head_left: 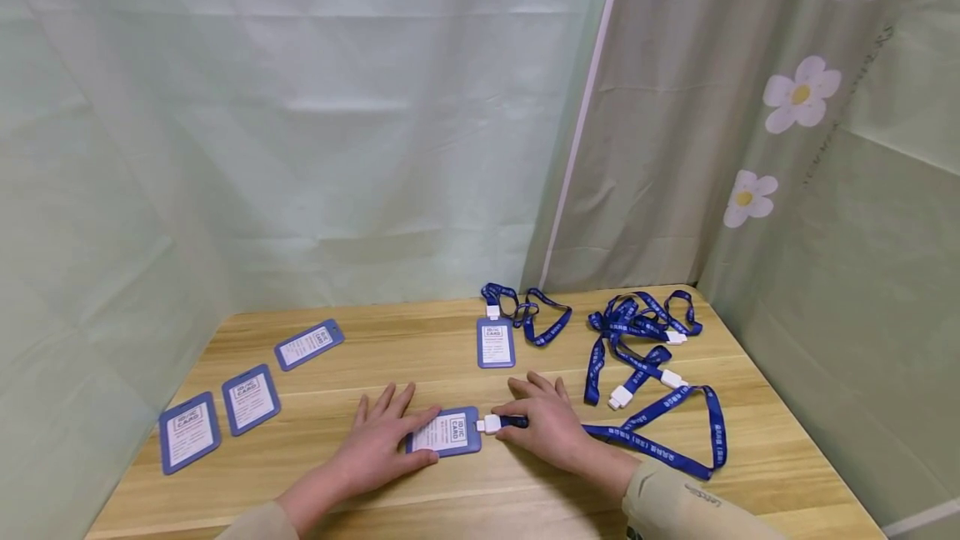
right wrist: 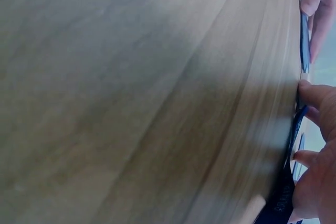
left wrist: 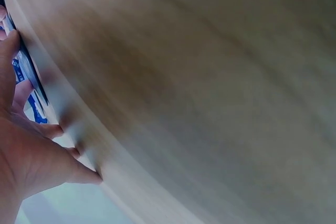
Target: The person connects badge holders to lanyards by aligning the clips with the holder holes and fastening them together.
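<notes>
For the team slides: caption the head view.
Left hand on a blue card holder, right hand pinching a lanyard near its white clip.

Head view: I receive bright, diffuse light whose source I cannot place; the pale cloth (head_left: pixel 360 140) shows soft fold shading, while the grey curtain (head_left: pixel 645 132) reads darker. Headings on the card holders (head_left: pixel 495 348) resolve, their finer print does not. Left wrist view: dimmer; the wooden tabletop (left wrist: pixel 220 77) is out of focus, bowed at its edge, with blurred shadows beside the left hand (left wrist: pixel 39 150). Right wrist view: I find similar softness, plus pale sheen near the right hand (right wrist: pixel 317 166).
</notes>
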`<state>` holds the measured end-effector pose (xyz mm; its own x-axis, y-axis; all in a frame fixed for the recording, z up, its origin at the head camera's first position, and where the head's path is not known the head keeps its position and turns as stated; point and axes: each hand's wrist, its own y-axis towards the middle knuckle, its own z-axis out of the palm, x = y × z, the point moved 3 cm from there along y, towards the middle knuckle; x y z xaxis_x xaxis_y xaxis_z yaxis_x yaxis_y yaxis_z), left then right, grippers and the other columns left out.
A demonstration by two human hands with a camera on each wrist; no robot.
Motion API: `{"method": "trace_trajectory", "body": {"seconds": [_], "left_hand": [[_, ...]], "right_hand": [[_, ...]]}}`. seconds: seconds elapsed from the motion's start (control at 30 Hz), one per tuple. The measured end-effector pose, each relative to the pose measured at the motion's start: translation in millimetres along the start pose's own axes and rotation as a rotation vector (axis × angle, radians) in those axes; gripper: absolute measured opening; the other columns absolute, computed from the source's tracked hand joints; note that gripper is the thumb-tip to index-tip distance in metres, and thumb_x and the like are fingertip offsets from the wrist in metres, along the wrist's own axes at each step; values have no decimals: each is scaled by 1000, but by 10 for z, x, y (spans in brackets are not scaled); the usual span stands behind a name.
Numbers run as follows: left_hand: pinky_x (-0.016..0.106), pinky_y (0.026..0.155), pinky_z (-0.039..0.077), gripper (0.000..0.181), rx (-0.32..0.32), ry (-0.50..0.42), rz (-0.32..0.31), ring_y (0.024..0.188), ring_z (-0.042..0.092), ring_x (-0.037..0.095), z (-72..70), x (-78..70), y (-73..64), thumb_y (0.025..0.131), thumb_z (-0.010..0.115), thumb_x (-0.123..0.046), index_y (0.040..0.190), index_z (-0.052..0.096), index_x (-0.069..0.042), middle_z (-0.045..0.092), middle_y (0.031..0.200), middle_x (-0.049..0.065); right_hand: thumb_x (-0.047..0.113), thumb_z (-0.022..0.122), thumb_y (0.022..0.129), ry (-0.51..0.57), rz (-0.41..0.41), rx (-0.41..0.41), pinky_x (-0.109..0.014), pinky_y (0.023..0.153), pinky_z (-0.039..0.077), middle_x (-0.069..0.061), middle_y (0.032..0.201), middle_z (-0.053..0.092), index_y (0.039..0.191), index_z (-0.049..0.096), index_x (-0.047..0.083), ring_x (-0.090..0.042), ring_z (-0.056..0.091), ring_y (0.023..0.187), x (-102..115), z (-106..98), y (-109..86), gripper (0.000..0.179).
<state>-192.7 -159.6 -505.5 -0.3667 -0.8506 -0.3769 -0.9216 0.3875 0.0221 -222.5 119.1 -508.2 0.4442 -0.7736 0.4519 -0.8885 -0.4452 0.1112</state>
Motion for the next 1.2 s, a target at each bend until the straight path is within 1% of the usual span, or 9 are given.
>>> {"method": "trace_trajectory", "body": {"seconds": [0.23,0.4,0.57,0.7,0.8,0.97,1.2], "left_hand": [[78,112,6,71,-1,-4,-4,149,20,53,9,3,3,87,67,-68,146,59,-31,34,161,22],[78,112,7,75,-22,-5,9,148,22,52,17,28,10,86,67,-69,148,57,-29,36,160,21],[78,113,6,82,-25,-46,24,149,23,51,-17,79,-23,84,72,-67,151,54,-24,36,161,20],[78,112,8,82,-30,-47,19,148,24,51,-48,141,-65,83,73,-66,150,55,-22,37,160,21],[78,112,9,78,-23,-36,19,148,24,51,-60,166,-81,85,71,-67,148,58,-23,36,160,22],[79,112,9,74,-21,-40,18,148,23,52,-64,161,-80,86,70,-68,145,61,-25,36,160,22],[79,112,9,70,-34,-22,20,148,24,52,-36,160,-69,86,69,-67,144,62,-28,37,160,23]], "right_hand": [[45,81,86,-10,-4,-3,-78,112,14,-9,149,56,117,80,30,-43,37,145,-13,11,8,34],[46,81,86,-12,-18,1,-79,111,15,-10,148,56,121,78,29,-44,38,144,-25,-10,7,39],[48,80,86,-33,-25,15,-76,113,17,-9,149,56,126,75,29,-43,38,144,-61,-48,-8,45],[48,80,86,-10,-8,21,-73,116,15,-9,151,53,124,75,29,-42,36,145,-109,-57,-28,43],[47,81,85,9,-10,20,-71,117,13,-9,152,52,123,76,30,-42,35,146,-120,-46,-31,41],[46,82,84,19,-28,5,-74,115,15,-11,149,55,118,79,29,-44,37,144,-80,-34,-16,38],[45,82,85,25,2,-16,-73,116,14,-9,149,55,112,81,29,-42,36,145,-59,-19,-13,32]]}}
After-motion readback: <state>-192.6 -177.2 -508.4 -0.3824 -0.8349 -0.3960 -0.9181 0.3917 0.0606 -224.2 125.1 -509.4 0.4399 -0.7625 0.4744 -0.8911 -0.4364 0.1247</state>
